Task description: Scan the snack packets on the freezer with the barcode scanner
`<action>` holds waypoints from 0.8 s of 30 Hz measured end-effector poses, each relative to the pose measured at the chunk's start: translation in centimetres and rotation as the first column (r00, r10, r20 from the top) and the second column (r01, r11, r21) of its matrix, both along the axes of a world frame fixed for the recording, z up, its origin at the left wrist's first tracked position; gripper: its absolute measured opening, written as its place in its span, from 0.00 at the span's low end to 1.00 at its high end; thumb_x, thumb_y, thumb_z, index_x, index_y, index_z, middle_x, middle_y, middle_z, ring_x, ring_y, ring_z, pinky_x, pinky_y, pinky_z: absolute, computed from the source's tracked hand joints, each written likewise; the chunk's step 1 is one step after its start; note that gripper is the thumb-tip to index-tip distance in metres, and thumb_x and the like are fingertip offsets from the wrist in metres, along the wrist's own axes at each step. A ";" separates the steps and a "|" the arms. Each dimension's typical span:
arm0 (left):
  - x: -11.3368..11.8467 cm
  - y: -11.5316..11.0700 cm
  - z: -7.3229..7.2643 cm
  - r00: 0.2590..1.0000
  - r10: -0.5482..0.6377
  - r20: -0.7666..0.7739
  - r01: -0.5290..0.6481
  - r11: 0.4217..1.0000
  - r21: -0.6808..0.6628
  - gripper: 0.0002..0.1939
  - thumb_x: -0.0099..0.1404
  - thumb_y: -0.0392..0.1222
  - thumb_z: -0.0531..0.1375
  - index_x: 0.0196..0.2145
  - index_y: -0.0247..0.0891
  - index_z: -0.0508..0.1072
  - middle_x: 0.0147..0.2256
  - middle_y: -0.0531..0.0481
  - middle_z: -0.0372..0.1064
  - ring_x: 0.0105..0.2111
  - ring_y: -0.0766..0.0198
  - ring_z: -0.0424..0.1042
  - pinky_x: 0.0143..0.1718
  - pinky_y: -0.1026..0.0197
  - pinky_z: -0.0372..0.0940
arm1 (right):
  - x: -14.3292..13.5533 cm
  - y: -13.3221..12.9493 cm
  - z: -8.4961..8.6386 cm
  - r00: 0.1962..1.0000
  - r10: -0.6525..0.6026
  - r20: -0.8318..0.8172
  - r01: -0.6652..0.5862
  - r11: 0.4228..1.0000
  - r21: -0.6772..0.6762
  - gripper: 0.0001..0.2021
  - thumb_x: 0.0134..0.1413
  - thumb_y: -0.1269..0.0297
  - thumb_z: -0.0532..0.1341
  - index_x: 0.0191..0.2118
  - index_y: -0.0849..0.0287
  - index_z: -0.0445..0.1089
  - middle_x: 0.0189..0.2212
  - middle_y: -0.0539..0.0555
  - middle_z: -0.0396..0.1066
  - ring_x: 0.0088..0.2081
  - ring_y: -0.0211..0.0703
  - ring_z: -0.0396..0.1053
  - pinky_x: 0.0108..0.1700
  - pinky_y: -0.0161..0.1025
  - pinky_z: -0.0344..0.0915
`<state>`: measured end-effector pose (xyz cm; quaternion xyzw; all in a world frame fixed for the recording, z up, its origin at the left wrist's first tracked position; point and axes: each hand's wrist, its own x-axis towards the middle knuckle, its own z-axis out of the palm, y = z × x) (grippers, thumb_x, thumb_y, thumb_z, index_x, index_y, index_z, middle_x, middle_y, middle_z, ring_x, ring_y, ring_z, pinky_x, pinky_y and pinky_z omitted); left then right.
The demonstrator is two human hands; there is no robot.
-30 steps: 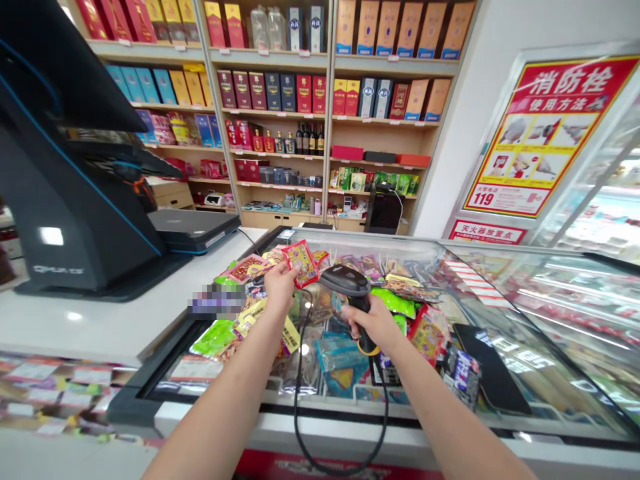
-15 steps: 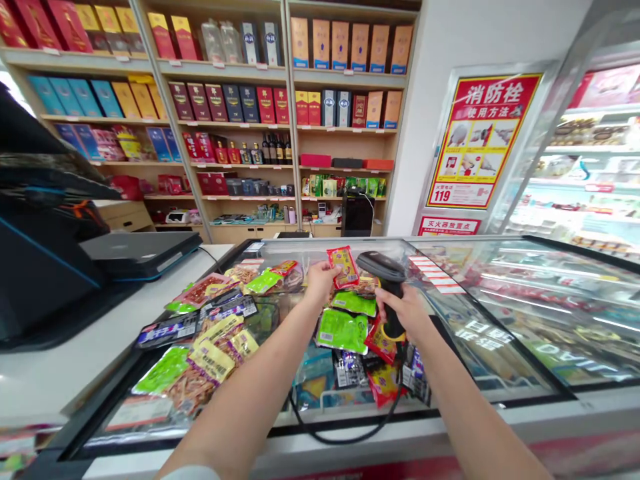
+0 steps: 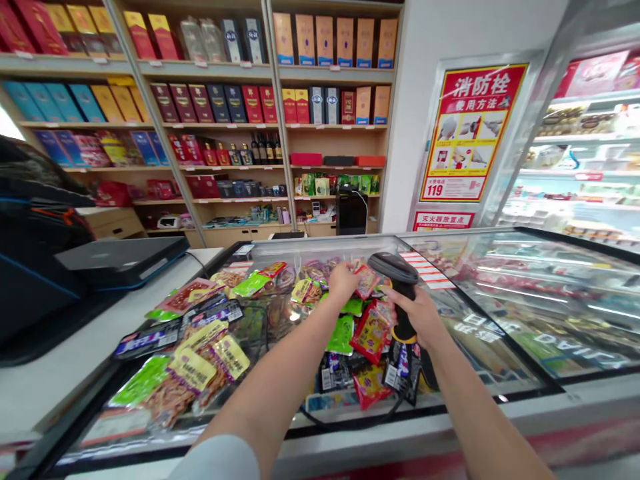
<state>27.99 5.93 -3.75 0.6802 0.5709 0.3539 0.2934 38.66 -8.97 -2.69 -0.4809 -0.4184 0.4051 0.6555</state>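
Observation:
My left hand (image 3: 343, 280) reaches over the pile on the glass freezer lid, its fingers closed at the edge of a red snack packet (image 3: 367, 281); the fingertips are partly hidden. In my right hand (image 3: 420, 312) is a black barcode scanner (image 3: 395, 268), held by its handle with the head toward that packet. Below the hands lie a red and yellow packet (image 3: 371, 331), a green packet (image 3: 341, 335) and a black packet (image 3: 400, 365). The scanner's black cable (image 3: 345, 425) loops along the freezer's front edge.
Left of my left arm lies another heap of snack packets (image 3: 200, 360). A white counter (image 3: 75, 353) with a flat black device (image 3: 125, 257) stands at the left. Shelves of boxed goods (image 3: 215, 103) line the back wall. More freezer glass (image 3: 530, 293) extends right.
The view has turned slightly right. My left hand has moved right, closer to the scanner. A red and yellow packet now covers part of the green one in the pile.

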 end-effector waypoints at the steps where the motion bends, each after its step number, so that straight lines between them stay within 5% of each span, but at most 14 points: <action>1: 0.2 -0.3 0.1 0.995 -0.008 -0.098 0.008 1.000 0.005 0.15 0.51 0.38 0.67 0.38 0.40 0.76 0.38 0.45 0.77 0.41 0.57 0.75 0.43 0.59 0.66 | 0.1 0.0 -0.2 1.000 -0.004 0.010 0.005 1.000 -0.018 0.19 0.37 0.50 0.71 0.27 0.59 0.66 0.13 0.45 0.64 0.14 0.33 0.59 0.16 0.31 0.59; 6: 0.8 -1.5 0.5 0.941 -0.035 -0.335 0.044 0.999 0.020 0.12 0.53 0.43 0.65 0.37 0.41 0.78 0.43 0.42 0.75 0.46 0.51 0.72 0.46 0.54 0.64 | 0.6 0.3 -1.4 0.999 -0.022 0.046 0.024 0.999 -0.028 0.19 0.39 0.50 0.70 0.28 0.60 0.68 0.14 0.46 0.63 0.15 0.34 0.60 0.16 0.32 0.59; 13: -2.7 -2.6 0.7 0.987 -0.004 -0.160 0.035 0.981 0.189 0.12 0.59 0.48 0.62 0.36 0.39 0.78 0.42 0.42 0.73 0.45 0.56 0.72 0.49 0.56 0.64 | -0.4 0.6 -2.0 1.000 -0.001 0.002 0.001 0.999 -0.042 0.19 0.37 0.50 0.72 0.24 0.60 0.67 0.15 0.46 0.65 0.15 0.35 0.61 0.17 0.33 0.59; 18: -10.8 -2.9 1.0 0.980 0.039 -0.193 -0.001 0.982 0.191 0.13 0.54 0.43 0.66 0.38 0.37 0.77 0.43 0.45 0.74 0.44 0.58 0.72 0.48 0.59 0.64 | -2.0 1.5 -1.9 0.992 0.090 0.083 -0.088 0.996 -0.022 0.19 0.41 0.50 0.71 0.24 0.60 0.67 0.15 0.47 0.66 0.16 0.35 0.62 0.19 0.33 0.60; 24: -24.4 -4.9 1.8 0.841 0.078 -0.536 -0.102 0.995 -0.015 0.26 0.51 0.45 0.67 0.49 0.40 0.73 0.46 0.43 0.74 0.46 0.53 0.73 0.45 0.59 0.65 | -5.2 2.4 -1.7 0.972 0.166 0.167 -0.168 0.986 -0.006 0.18 0.43 0.51 0.69 0.22 0.59 0.66 0.14 0.47 0.65 0.16 0.35 0.62 0.20 0.33 0.60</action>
